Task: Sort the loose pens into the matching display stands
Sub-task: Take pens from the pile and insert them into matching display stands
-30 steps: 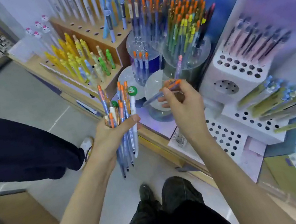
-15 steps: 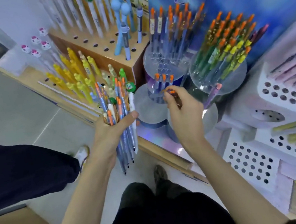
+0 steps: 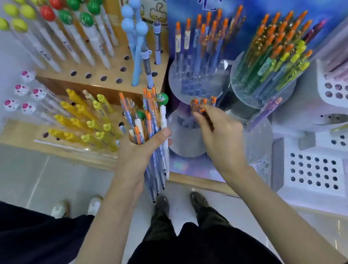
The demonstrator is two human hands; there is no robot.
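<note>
Four light-blue ball-topped pens stand in one wooden peg-hole stand. With them are two red ball-topped white pens, about six green ball-topped white pens and at least four lemon-topped white pens. Five clear pens with pink-spotted white caps stand lower left. There are four round clear acrylic stands, and one purple pen stands alone. The left hand grips one bundle of loose orange-tipped pens, too crowded to count, and it includes two green-headed pens. The right hand pinches one orange-tipped pen.
</note>
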